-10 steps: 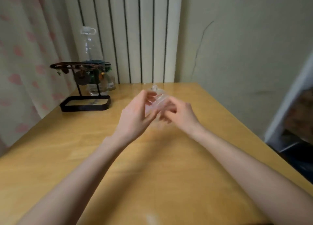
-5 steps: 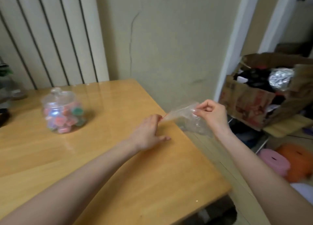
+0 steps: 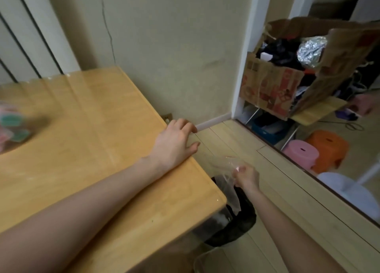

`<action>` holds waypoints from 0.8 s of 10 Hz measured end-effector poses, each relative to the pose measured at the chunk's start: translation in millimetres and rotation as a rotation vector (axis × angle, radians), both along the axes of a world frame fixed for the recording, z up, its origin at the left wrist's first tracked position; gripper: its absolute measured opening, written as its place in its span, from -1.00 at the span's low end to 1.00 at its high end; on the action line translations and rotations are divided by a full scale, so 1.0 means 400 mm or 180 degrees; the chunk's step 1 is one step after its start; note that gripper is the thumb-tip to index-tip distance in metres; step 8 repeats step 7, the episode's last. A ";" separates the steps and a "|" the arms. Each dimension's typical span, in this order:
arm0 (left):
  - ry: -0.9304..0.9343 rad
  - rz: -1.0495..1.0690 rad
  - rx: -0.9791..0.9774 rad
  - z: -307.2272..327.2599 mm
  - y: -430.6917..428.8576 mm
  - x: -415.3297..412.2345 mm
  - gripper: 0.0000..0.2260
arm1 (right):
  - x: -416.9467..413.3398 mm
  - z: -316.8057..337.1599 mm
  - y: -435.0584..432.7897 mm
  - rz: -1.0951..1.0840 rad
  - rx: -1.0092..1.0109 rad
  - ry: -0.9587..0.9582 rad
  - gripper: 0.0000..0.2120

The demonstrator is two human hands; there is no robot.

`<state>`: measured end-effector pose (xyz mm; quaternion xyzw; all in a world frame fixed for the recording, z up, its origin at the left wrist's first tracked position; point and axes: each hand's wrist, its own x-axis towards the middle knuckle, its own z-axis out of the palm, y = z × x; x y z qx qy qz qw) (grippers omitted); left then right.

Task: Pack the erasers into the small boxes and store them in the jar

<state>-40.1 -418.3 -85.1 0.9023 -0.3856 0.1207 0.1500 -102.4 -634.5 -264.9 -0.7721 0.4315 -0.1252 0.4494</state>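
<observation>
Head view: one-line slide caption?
Right hand holds clear plastic bag above black bin; left hand rests on table.

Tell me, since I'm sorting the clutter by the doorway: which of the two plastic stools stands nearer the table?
The pink stool; it stands in front and left of the orange stool, closer to the table.

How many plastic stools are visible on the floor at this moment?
2: a pink stool and an orange stool touching behind it, both beyond the doorway threshold, right of the table. Others may be hidden.
</observation>
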 end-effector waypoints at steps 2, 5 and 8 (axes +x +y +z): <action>-0.0052 0.0114 0.0057 0.000 -0.011 -0.002 -0.74 | -0.047 -0.123 0.007 -0.0161 0.0910 0.0167 -0.92; -0.0054 0.0239 0.0068 -0.002 -0.010 -0.012 -0.78 | -0.093 -0.065 -0.006 0.0444 0.1263 0.0444 -0.69; 0.0529 -0.0116 -0.0581 0.001 0.008 -0.010 -0.78 | -0.049 0.183 0.044 0.0551 0.1212 -0.0636 -0.75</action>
